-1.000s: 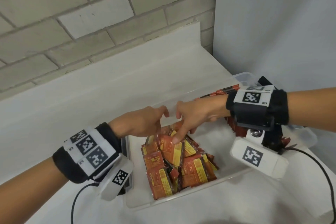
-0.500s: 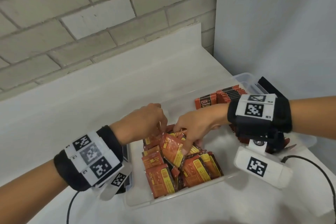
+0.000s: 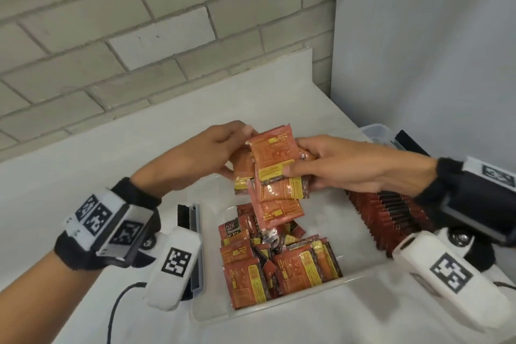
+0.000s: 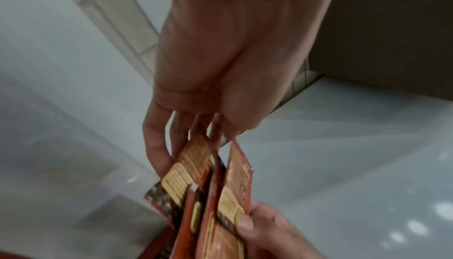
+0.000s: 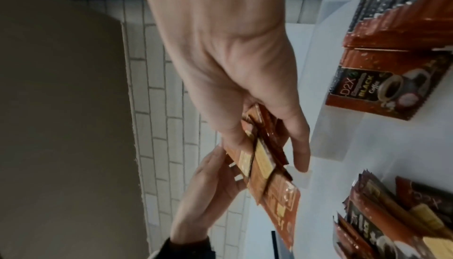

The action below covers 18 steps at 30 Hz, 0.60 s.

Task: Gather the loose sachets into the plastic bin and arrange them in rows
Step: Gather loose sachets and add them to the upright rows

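While loose sachets [image 3: 279, 268] lie jumbled at near end of plastic bin [image 3: 279, 313] on white bench [image 3: 83, 148], standing row [image 3: 391, 215] packed upright along bin's right side. Just above the pile, handful of sachets [image 3: 275, 173] held over the bin, fanned and uneven, lowest one dangling. Left hand [image 3: 203, 156] pinching the bunch's left edge, thumb in front, fingers behind. Right hand [image 3: 349, 165] clamped on the right edge, thumb across front. Both grasping same bunch, neither free. Beyond, bare bench, then brick wall [image 3: 139, 22]. Handling, prob.: packets light, thin, glossy foil, so slippery and apt to slide out of a loose fan. Best hold likely across flat faces near mid-stack, edges squared first, then set in beside the row on edge.
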Available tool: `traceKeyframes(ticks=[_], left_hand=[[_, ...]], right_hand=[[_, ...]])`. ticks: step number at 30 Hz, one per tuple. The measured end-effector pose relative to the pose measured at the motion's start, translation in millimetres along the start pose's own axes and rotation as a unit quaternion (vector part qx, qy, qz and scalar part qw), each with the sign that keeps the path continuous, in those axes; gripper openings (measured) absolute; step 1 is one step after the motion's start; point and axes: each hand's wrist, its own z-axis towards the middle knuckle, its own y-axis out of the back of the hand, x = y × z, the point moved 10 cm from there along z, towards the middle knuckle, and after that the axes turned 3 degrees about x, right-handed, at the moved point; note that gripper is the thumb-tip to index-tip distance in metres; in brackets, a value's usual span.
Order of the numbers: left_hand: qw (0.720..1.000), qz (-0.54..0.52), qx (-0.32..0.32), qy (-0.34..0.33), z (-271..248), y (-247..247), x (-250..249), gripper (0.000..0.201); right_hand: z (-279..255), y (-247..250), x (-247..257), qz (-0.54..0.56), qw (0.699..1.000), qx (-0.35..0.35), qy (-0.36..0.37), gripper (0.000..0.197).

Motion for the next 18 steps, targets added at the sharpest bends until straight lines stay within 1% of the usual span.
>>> traceKeyframes(ticks=[3,7,9,10,11,12,13,15,16,17,18], left_hand=[[0.998,-0.052,0.021,0.008,4.4,-18.2,-6.8,0.06],[0.995,-0.086,0.047,0.0,11.2,-39.5,-10.4,0.072],[0.991,-0.132,0.034,-0.005,15.7,-41.2,-8.8,0.084],[0.987,-0.16,0.021,-0.006,18.1,-40.2,-8.1,0.093],[0.98,-0.196,0.02,-0.003,19.7,-42.2,-8.0,0.102],[0.972,-0.234,0.038,-0.001,21.1,-49.2,-9.3,0.106],[0.96,-0.269,0.075,-0.002,21.9,-61.5,-13.0,0.103],[0.927,-0.342,0.153,-0.001,21.4,-88.9,-22.0,0.082],[0.908,-0.383,0.171,-0.002,22.0,-98.0,-25.9,0.069],[0.891,-0.419,0.173,-0.002,23.5,-103.0,-28.5,0.061],[0.881,-0.443,0.165,-0.002,26.5,-105.1,-29.0,0.058]], right_hand=[[-4.8,0.8,-5.5,0.058,0.998,-0.009,0.011,0.028],[-12.9,6.9,-16.4,0.112,0.993,-0.031,0.012,0.029],[-19.8,16.5,-17.4,0.145,0.987,-0.058,0.026,0.026],[-23.7,23.2,-16.9,0.166,0.982,-0.076,0.038,0.025],[-27.4,29.4,-16.3,0.185,0.977,-0.094,0.052,0.025],[-31.2,34.9,-15.3,0.198,0.972,-0.11,0.068,0.026],[-34.6,38.9,-14.0,0.205,0.967,-0.124,0.083,0.028],[-39.7,42.8,-11.1,0.199,0.962,-0.146,0.113,0.032],[-41.8,44.1,-9.8,0.19,0.96,-0.157,0.131,0.036],[-44.1,46.5,-9.4,0.185,0.957,-0.17,0.148,0.04],[-47.2,49.2,-9.3,0.181,0.952,-0.183,0.163,0.047]])
